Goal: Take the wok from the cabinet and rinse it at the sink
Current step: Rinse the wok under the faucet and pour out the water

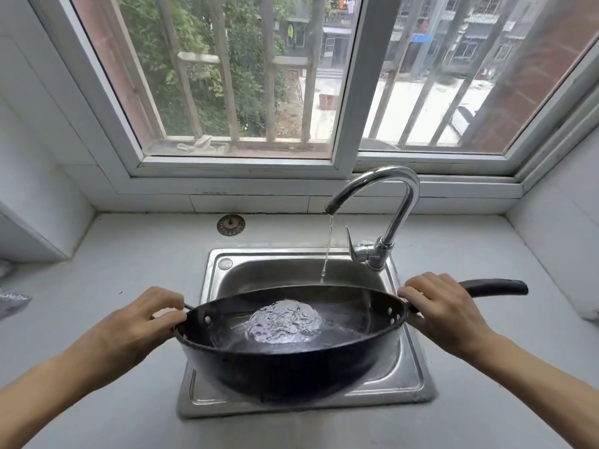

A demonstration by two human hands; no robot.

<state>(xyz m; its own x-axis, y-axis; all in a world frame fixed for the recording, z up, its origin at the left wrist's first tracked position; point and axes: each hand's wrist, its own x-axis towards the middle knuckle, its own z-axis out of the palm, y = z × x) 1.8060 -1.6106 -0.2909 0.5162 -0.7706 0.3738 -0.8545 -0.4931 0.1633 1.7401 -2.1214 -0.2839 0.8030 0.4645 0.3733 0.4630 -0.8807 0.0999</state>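
A black wok (285, 367) hangs over the steel sink (411, 380), held level between both hands. My left hand (136, 322) grips the small wire loop handle on the wok's left side. My right hand (444, 309) curls round the base of the long black handle (496, 286), which points right. A pool of rippling water (283, 322) lies in the wok's bottom. The chrome faucet (385, 202) stands at the sink's back right, and a thin stream of water (327, 251) falls from its spout just behind the wok's far rim.
A round metal sink strainer (230, 224) lies on the white counter behind the sink. A barred window (246, 76) runs along the back wall. Something silvery (13, 299) sits at the far left counter edge. White tiled walls close in on both sides.
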